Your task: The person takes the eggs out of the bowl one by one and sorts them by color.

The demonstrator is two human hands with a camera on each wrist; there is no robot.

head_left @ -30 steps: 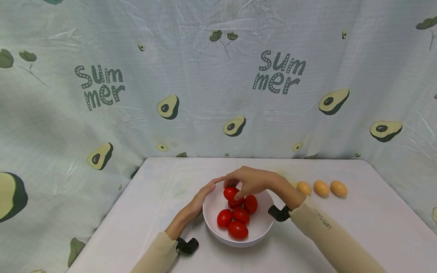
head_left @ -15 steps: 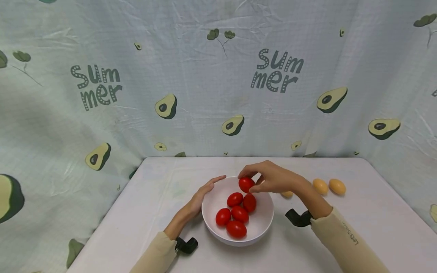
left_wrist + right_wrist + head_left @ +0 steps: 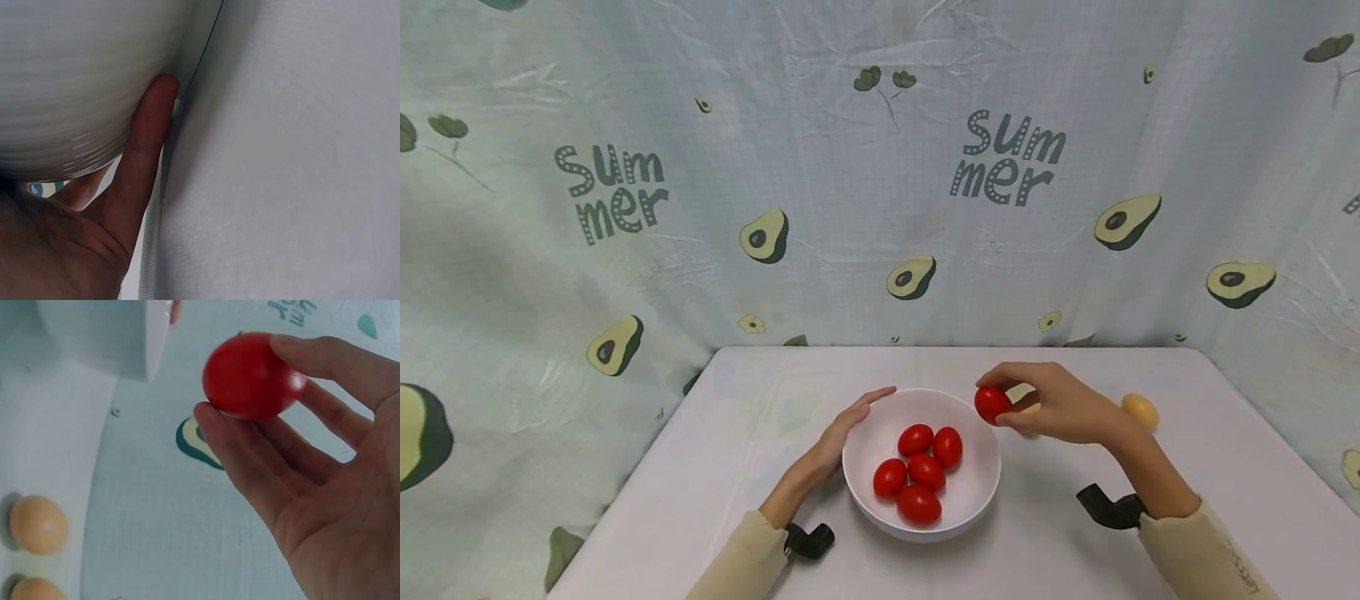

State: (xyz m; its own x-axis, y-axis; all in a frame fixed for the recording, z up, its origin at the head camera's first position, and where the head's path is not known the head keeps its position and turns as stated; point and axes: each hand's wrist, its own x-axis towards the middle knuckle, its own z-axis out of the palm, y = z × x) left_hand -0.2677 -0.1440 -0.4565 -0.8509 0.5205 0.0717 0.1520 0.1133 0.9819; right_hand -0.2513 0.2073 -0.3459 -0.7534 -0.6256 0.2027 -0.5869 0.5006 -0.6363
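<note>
A red egg (image 3: pixel 992 405) is pinched between the thumb and fingers of my right hand (image 3: pixel 1056 404), just beyond the right rim of the white bowl (image 3: pixel 977 492). The right wrist view shows the same red egg (image 3: pixel 250 376) held up in the fingers of the right hand (image 3: pixel 337 462). Several red eggs (image 3: pixel 919 505) lie in the bowl. My left hand (image 3: pixel 838 433) rests against the bowl's left side with its fingers extended; in the left wrist view the left hand (image 3: pixel 106 219) touches the outer wall of the bowl (image 3: pixel 81 81).
Right of the bowl, a yellow-orange egg (image 3: pixel 1140 411) lies on the white table (image 3: pixel 760 433), and another is partly hidden behind my right hand. Two such eggs (image 3: pixel 39 525) show in the right wrist view. A printed cloth (image 3: pixel 835 167) hangs behind the table.
My right hand has lifted one red egg from among the others and moved right with it, past the bowl's rim. The left hand stays at the bowl.
</note>
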